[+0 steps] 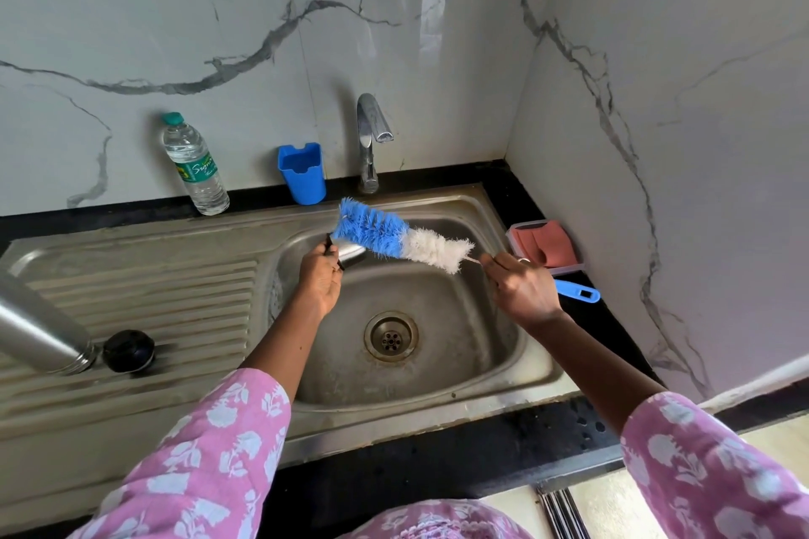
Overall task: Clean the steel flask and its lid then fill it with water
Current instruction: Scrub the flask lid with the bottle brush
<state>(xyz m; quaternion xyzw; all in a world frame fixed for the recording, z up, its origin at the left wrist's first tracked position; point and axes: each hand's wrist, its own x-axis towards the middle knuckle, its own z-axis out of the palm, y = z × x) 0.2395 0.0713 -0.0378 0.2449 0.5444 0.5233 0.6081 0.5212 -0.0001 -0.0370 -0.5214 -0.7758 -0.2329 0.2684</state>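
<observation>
My left hand [318,276] grips a small steel lid cup [350,255] over the sink basin [490,346]. My right hand [523,287] holds the handle of a bottle brush [396,239] with blue and white bristles. The brush's blue tip lies across the top of the cup. The steel flask [37,330] lies on its side on the drainboard at the far left. A round black stopper [128,351] sits right beside the flask's mouth.
A chrome tap [370,136] stands behind the basin, with no water running. A blue plastic holder [303,179] and a clear water bottle [195,165] stand by the wall. A tray with an orange sponge [545,247] sits on the black counter at the right.
</observation>
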